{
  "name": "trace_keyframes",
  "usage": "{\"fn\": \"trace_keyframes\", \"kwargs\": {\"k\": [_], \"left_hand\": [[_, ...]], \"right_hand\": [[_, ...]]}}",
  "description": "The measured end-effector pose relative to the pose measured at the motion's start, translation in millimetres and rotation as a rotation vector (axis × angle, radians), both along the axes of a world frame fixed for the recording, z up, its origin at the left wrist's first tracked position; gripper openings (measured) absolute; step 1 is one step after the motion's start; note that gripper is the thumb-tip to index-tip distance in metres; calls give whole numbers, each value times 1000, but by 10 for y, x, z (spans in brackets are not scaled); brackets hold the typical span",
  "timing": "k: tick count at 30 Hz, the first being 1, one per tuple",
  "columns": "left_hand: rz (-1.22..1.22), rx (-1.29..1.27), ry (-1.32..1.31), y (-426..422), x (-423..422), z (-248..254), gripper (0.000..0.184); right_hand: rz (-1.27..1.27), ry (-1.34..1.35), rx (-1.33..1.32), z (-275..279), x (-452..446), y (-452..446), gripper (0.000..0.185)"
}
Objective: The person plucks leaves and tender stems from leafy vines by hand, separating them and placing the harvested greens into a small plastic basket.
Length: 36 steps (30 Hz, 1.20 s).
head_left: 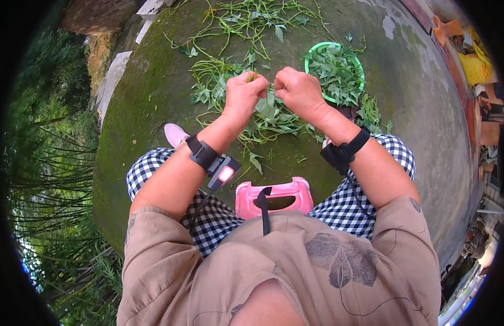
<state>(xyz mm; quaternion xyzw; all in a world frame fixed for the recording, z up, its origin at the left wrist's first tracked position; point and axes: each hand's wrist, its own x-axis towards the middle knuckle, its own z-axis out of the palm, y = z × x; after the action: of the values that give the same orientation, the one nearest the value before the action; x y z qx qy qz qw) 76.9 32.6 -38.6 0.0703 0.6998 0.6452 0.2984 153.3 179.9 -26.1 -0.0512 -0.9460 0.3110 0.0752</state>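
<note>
My left hand (pixel 245 95) is closed in a pinch on a green leafy stem (pixel 266 93), part of it showing between the two hands. Close beside it, my right hand (pixel 300 92) has its fingers curled together; whatever lies in them is hidden. Below both hands spreads a pile of leafy green vines (pixel 271 120) on the ground. To the right stands a light-green basket (pixel 362 76) heaped with picked leaves (pixel 334 73).
More long vine stems (pixel 252 22) lie at the far side of the mossy concrete (pixel 148 98). A pink plastic stool (pixel 244 198) is between my legs. Loose stems (pixel 370 111) sit beside the basket. Plants grow on the left; household items line the right edge.
</note>
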Motion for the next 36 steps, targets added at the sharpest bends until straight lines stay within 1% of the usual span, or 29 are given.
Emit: {"fn": "trace_keyframes", "kwargs": {"k": [2, 5, 6, 10, 11, 13, 16, 17, 19, 22, 26, 29, 32, 36], "left_hand": [[47, 52, -122, 8, -47, 71, 9], [43, 182, -182, -49, -138, 121, 12], [-11, 176, -209, -81, -203, 137, 13], [-26, 364, -387, -227, -422, 211, 13], [-35, 368, -422, -271, -494, 181, 13], [-1, 255, -368, -329, -545, 263, 14], [-152, -146, 81, -289, -448, 261, 25], [-213, -130, 64, -268, -397, 181, 32], [-302, -222, -1, -172, -184, 78, 26], [-295, -151, -39, -104, -98, 64, 19], [-344, -157, -59, -29, -44, 72, 20], [-314, -160, -83, 19, -2, 55, 15], [-308, -142, -114, 41, 4, 87, 12], [-344, -148, -54, 59, -4, 38, 11]], "right_hand": [[-26, -72, -33, 19, -7, 34, 9], [1, -139, -52, -30, 13, 115, 7], [1, -156, -43, -47, 26, 136, 7], [-45, -243, 11, -176, 88, 266, 8], [-66, -269, 29, -221, 98, 309, 9], [-101, -283, 16, -271, 130, 390, 11], [-83, -258, -84, -198, 150, 400, 12], [-64, -242, -130, -157, 154, 375, 12], [-20, -195, -163, -143, 132, 291, 12], [6, -134, -194, -130, 123, 230, 13], [17, -77, -248, -169, 123, 223, 13], [28, -50, -319, -201, 139, 201, 13], [4, -73, -477, -204, 165, 185, 15], [-37, -127, -667, -224, 183, 218, 15]]}}
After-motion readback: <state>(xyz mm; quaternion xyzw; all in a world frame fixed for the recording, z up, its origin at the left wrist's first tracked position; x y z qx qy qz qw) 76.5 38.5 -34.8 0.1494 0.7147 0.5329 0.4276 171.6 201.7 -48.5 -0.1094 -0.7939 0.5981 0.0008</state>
